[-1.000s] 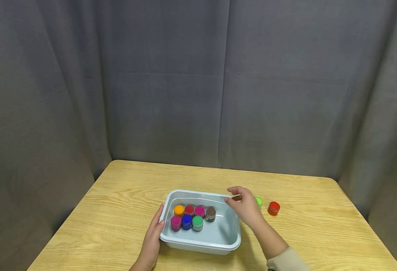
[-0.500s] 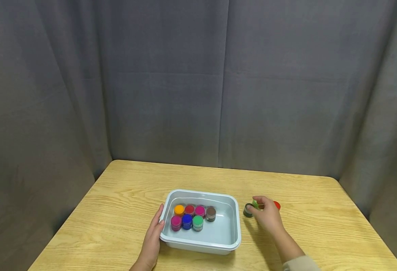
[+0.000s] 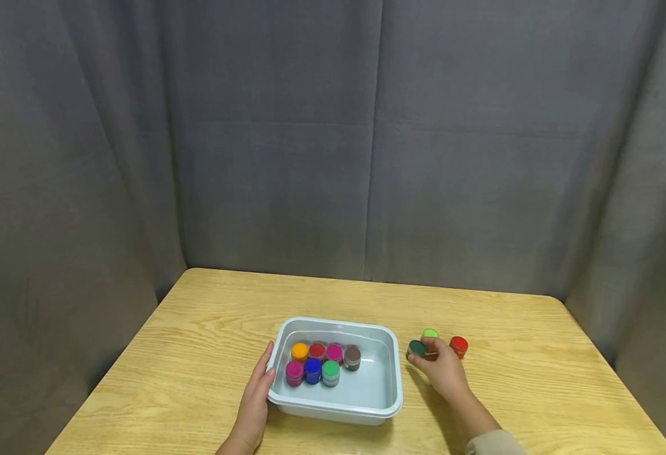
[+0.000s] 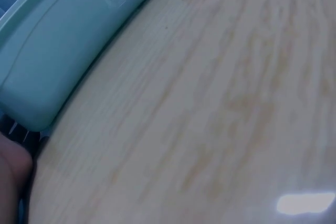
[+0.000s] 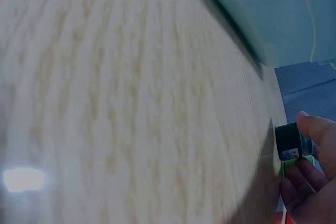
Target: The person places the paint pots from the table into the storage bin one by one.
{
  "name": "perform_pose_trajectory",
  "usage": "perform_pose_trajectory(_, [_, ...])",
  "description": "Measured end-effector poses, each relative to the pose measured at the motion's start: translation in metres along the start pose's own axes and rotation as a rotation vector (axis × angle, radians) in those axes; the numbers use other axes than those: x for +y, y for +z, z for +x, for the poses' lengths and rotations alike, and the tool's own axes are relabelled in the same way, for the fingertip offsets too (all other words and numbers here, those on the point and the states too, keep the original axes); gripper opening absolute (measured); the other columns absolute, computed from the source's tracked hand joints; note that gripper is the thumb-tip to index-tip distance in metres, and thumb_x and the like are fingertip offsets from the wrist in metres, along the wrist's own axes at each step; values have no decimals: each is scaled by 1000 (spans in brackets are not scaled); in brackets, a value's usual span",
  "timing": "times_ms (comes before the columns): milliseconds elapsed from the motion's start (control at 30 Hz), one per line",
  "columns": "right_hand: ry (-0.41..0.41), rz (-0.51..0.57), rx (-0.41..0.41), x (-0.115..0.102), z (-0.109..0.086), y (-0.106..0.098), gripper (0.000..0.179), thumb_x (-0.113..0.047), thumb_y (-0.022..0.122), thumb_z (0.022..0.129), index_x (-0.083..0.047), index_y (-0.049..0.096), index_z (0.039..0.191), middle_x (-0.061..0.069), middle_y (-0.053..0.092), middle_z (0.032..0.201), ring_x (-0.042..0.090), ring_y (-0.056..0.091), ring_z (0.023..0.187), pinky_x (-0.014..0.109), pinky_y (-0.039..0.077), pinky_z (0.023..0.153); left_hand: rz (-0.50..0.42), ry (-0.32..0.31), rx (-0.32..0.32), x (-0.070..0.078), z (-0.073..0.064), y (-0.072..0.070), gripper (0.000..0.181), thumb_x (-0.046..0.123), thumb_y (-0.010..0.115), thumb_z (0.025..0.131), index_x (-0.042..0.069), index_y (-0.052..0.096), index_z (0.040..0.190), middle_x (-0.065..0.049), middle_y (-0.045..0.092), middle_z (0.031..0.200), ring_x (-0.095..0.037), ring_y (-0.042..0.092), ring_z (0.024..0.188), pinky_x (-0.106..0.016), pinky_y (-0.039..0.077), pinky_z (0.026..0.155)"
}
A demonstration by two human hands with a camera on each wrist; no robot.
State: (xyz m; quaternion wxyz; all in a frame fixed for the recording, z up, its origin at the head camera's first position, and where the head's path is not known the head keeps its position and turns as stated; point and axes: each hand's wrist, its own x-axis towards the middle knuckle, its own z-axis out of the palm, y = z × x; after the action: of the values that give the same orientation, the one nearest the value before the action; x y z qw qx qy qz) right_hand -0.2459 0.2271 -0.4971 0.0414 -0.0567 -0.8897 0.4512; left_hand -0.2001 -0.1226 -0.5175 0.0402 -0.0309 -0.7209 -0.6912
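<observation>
My left hand (image 3: 253,401) holds the left side of a pale blue plastic basin (image 3: 361,412), its thumb at the rim and its fingers along the outer wall. To the right of the basin, my right hand (image 3: 445,373) pinches a small jar with a dark green lid (image 3: 417,349) between thumb and fingers. That dark green jar (image 5: 289,141) also shows in the right wrist view, between thumb and fingertips. Just behind my right hand are a light green-lidded jar (image 3: 430,333), partly hidden, and a red-lidded jar (image 3: 459,345).
Several small jars stand grouped in the basin's left and middle part, among them an orange one (image 3: 299,351), a blue one (image 3: 313,370), a green one (image 3: 330,373) and a brown one (image 3: 352,357). The wooden table (image 3: 196,354) is backed by a grey curtain (image 3: 276,189).
My right hand has moved right from the basin's right rim to the dark green jar and has taken hold of it. The left hand has stayed on the basin.
</observation>
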Motion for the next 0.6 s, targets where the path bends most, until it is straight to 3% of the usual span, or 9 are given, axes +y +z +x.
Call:
perform_pose_trajectory(233, [13, -28, 2, 0, 3, 3, 52, -21, 72, 89, 5, 54, 131, 19, 64, 117, 33, 64, 106, 46, 55, 89, -11, -25, -8, -1, 0, 0, 55, 25, 37, 103, 11, 26, 156, -12, 18, 164, -40, 8, 152, -62, 5, 122])
perform_pose_trajectory(600, [7, -11, 12, -6, 2, -1, 48, -24, 71, 89, 2, 57, 128, 18, 64, 117, 29, 61, 106, 44, 54, 90, -18, -11, -5, -1, 2, -1, 55, 24, 37, 103, 10, 26, 155, -12, 18, 164, -40, 8, 152, -61, 6, 122])
